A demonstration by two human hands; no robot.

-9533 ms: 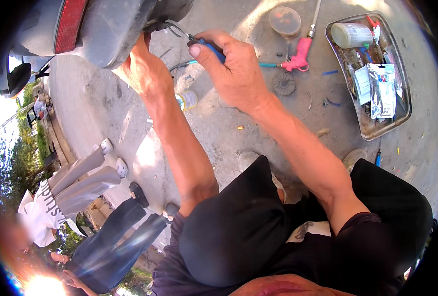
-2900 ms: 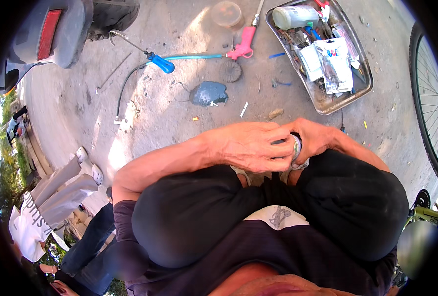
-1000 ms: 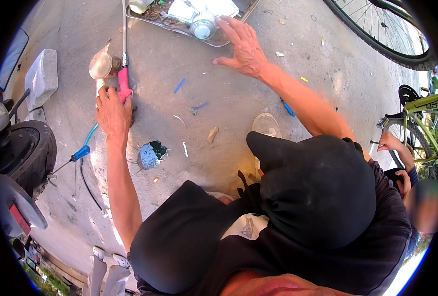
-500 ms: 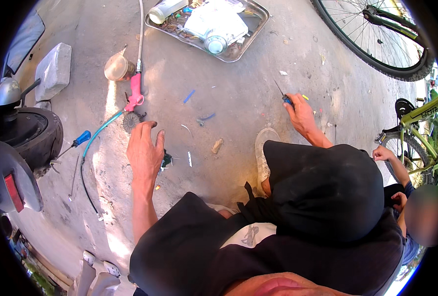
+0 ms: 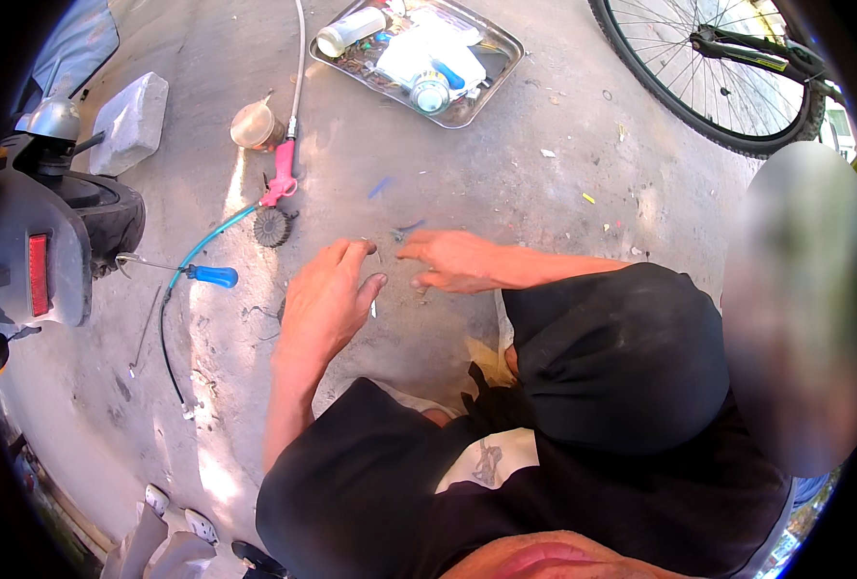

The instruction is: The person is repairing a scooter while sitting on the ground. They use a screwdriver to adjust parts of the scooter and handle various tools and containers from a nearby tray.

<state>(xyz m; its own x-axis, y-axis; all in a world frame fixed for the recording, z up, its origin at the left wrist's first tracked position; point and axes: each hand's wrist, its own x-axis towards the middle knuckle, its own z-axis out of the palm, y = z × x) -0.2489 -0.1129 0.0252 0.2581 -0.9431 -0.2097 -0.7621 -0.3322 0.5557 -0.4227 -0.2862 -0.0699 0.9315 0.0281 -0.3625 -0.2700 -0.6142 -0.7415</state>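
My left hand [image 5: 327, 294] hovers over the concrete floor, thumb and fingers apart, with nothing visible in it. Facing it from the right, my right hand [image 5: 457, 261] reaches across with its fingers stretched out and also shows no object. A small dark blue scrap [image 5: 409, 228] lies just beyond the right fingertips. Beneath the left thumb shows a thin white strip [image 5: 373, 309]. Left of my left hand are a round dark ridged disc [image 5: 272, 228], a pink air gun [image 5: 281, 176] with a teal hose, and a blue-handled hook tool [image 5: 214, 277].
A metal tray [image 5: 462, 123] holds a bottle, white packets, a round container and a blue handle [image 5: 448, 74]. A round tub [image 5: 256, 125] and pale block [image 5: 129, 124] stand left, near a scooter's rear wheel [image 5: 115, 217]. A bicycle wheel [image 5: 631, 72] is far right; another person [image 5: 804, 309] is at right.
My right hand has let go of the blue-handled screwdriver and swung left toward my left hand. A blue handle now shows on the tray. The view has shifted, and the person at right appears closer.
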